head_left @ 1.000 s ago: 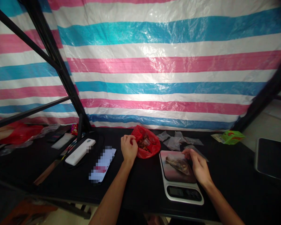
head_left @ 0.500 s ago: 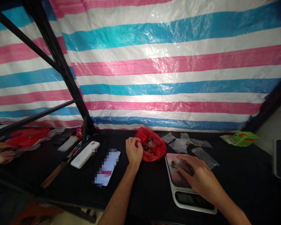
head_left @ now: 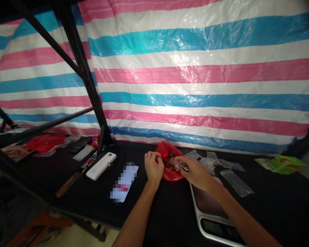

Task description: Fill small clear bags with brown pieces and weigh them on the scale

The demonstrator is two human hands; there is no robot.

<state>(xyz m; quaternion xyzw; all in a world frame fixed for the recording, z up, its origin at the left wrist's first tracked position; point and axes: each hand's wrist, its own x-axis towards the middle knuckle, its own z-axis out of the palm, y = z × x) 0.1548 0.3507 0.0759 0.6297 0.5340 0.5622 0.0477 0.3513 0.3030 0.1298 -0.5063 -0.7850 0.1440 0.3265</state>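
Note:
A red plastic bag (head_left: pixel 172 148) lies open on the black table, with small brown and reddish bits inside that I cannot name. The curled fingers of my left hand (head_left: pixel 154 168) grip its left rim. Over the bag's right side reaches my right hand (head_left: pixel 195 171), closed on a small clear plastic bag (head_left: pixel 179 164) whose lower end is among the bits. What the clear bag contains is hard to make out. Below my right forearm stands a white kitchen scale (head_left: pixel 199 206) with a dark platform; nothing shows on its visible part.
Several clear bags (head_left: pixel 208 164) lie behind the scale, and a green box (head_left: pixel 287 164) sits farther right. To the left are a lit phone (head_left: pixel 125 183), a white power bank (head_left: pixel 101 166) and a black metal post (head_left: pixel 92 92). Another person's hand (head_left: pixel 15 151) shows at far left.
My right hand has lifted the small clear bag off the scale and carried it left into the red bag. My left hand stays on the red bag's rim. The view has shifted slightly.

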